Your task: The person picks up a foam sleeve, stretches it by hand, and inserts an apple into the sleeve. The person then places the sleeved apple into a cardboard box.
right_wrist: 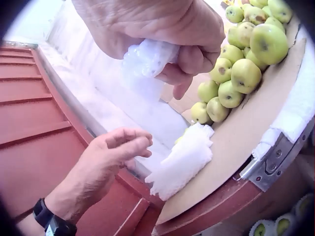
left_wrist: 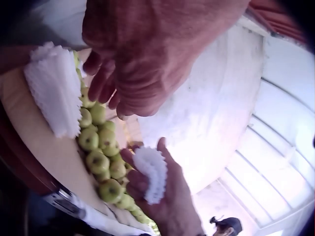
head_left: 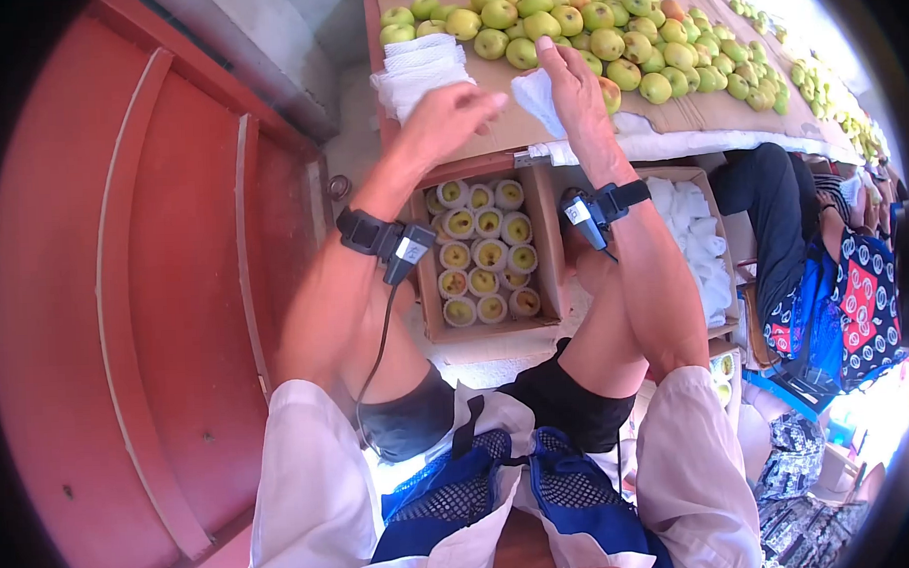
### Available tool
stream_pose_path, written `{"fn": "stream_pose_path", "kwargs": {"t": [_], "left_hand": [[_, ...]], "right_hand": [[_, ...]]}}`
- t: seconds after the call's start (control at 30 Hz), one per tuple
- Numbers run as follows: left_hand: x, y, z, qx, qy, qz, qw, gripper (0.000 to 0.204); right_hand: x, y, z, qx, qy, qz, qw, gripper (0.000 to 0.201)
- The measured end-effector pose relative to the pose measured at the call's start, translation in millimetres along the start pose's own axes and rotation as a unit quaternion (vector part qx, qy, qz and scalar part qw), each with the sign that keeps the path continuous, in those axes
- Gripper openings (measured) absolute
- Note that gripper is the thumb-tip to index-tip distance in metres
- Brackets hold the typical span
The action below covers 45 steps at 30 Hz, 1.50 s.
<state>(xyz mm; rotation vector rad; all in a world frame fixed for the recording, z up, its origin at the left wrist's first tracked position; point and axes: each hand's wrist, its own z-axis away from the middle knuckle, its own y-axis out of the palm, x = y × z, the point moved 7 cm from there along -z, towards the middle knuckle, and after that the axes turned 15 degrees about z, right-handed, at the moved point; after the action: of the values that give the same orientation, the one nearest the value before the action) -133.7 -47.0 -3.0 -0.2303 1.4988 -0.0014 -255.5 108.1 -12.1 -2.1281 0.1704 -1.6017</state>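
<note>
My right hand is over the near edge of the apple table, holding a white foam net sleeve between thumb and fingers. The right wrist view shows the sleeve bunched against the curled fingers. To its left, my left hand holds nothing, its fingers loosely bent; it hovers beside a stack of flat foam net sleeves. That stack lies on cardboard in the left wrist view. Behind both hands is a heap of green apples, some with reddish patches.
Below the table edge, a cardboard box holds rows of apples in foam nets. Right of it stands a box of loose white foam nets. A red panelled door is at the left. Another person's dark-clothed leg shows at the right.
</note>
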Motion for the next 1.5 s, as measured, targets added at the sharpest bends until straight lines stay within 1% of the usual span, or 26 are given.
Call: {"fn": "stream_pose_path", "kwargs": {"t": [0.03, 0.13, 0.23, 0.33, 0.43, 0.53, 0.63, 0.73, 0.83, 0.93, 0.97, 1.03, 1.13, 1.23, 1.33, 1.43, 1.5], "left_hand": [[1, 15, 5, 0.049, -0.054, 0.071, 0.995, 0.041], [3, 33, 8, 0.06, -0.064, 0.218, 0.972, 0.04], [-2, 30, 8, 0.029, -0.041, 0.235, 0.971, 0.037], [-2, 26, 3, 0.0, -0.015, 0.228, 0.973, 0.034], [-5, 26, 1, -0.021, -0.003, 0.21, 0.977, 0.032], [-16, 30, 3, -0.046, 0.069, 0.153, 0.985, 0.031], [-18, 32, 1, -0.031, 0.083, 0.21, 0.974, 0.031], [-13, 29, 0, -0.033, 0.064, 0.262, 0.962, 0.032], [-14, 23, -1, -0.08, 0.087, 0.172, 0.978, 0.031], [-6, 11, -9, -0.147, 0.076, 0.075, 0.983, 0.027], [-4, 8, -9, -0.158, 0.075, 0.072, 0.982, 0.026], [-14, 5, -4, -0.178, 0.074, 0.065, 0.979, 0.023], [-1, 1, -8, -0.147, 0.029, 0.217, 0.965, 0.022], [0, 0, -8, -0.126, 0.021, 0.261, 0.957, 0.022], [-6, 0, -7, -0.148, 0.031, 0.202, 0.968, 0.021], [-2, 2, -11, -0.107, 0.044, 0.178, 0.977, 0.021], [-2, 5, -12, -0.08, 0.071, 0.178, 0.978, 0.022]], "right_hand": [[0, 1, -1, 0.001, 0.001, -0.023, 1.0, 0.073], [6, 3, 3, 0.005, 0.001, -0.056, 0.998, 0.069], [20, 2, 12, 0.027, -0.014, -0.089, 0.996, 0.066], [25, 8, 17, 0.057, -0.013, -0.131, 0.99, 0.064], [26, 12, 24, 0.134, 0.017, -0.161, 0.978, 0.063], [30, 8, 29, 0.142, 0.035, -0.153, 0.978, 0.061], [30, 9, 32, 0.169, 0.049, -0.204, 0.963, 0.057], [13, 12, 27, 0.153, 0.12, -0.219, 0.956, 0.055], [7, 11, 22, 0.156, 0.093, -0.213, 0.96, 0.056], [9, 16, 20, 0.193, 0.084, -0.266, 0.941, 0.056], [9, 15, 21, 0.191, 0.087, -0.271, 0.939, 0.054], [22, 7, 29, 0.186, 0.094, -0.281, 0.937, 0.051], [29, 4, 34, 0.231, 0.088, -0.323, 0.914, 0.045], [25, 6, 34, 0.247, 0.052, -0.32, 0.913, 0.042], [23, 7, 36, 0.262, 0.051, -0.305, 0.914, 0.039], [20, 6, 37, 0.255, 0.053, -0.301, 0.917, 0.037], [15, 5, 35, 0.244, 0.052, -0.291, 0.924, 0.034]]}}
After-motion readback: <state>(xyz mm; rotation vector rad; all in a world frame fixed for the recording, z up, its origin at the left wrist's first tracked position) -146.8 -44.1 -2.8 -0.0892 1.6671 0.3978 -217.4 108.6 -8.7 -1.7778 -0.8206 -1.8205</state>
